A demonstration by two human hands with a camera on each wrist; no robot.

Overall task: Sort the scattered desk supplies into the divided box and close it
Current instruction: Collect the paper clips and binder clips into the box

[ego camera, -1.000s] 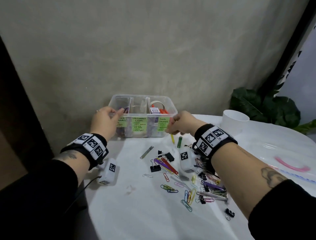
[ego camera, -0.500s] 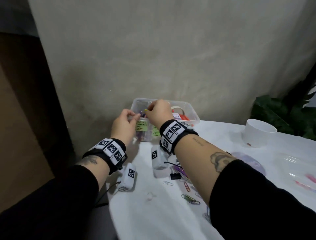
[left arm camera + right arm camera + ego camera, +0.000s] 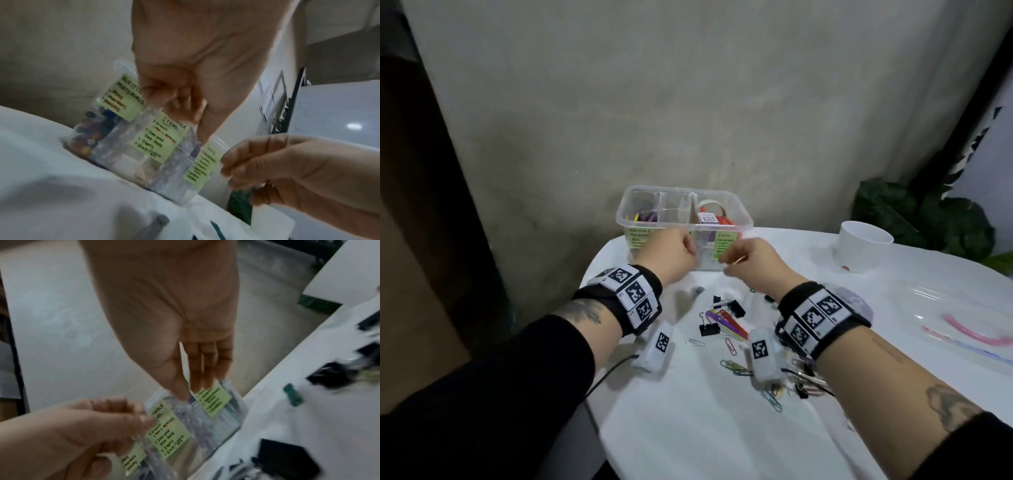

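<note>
The clear divided box (image 3: 736,198) stands open at the table's back edge, with green labels (image 3: 158,139) on its front wall. Pens fill its left section, and tape and a stapler box lie on the right. My left hand (image 3: 686,251) hovers just in front of the box, fingers curled and holding nothing. My right hand (image 3: 731,263) hangs beside it, fingers pointing down (image 3: 202,369), with nothing seen between them. Binder clips (image 3: 709,329), paper clips (image 3: 730,346) and coloured strips (image 3: 726,322) lie scattered on the white table below my wrists. A green cap (image 3: 293,395) lies near the box.
A white cup (image 3: 863,245) stands at the back right, with a dark plant (image 3: 928,219) behind it. A clear lid (image 3: 945,294) and a pink band (image 3: 976,334) lie at the right. The table's rounded left edge (image 3: 594,270) is close to my left wrist.
My right hand has come back from over the left section, where it dropped a yellow pen. My left hand has let go of the box's left corner. My head has turned right.
</note>
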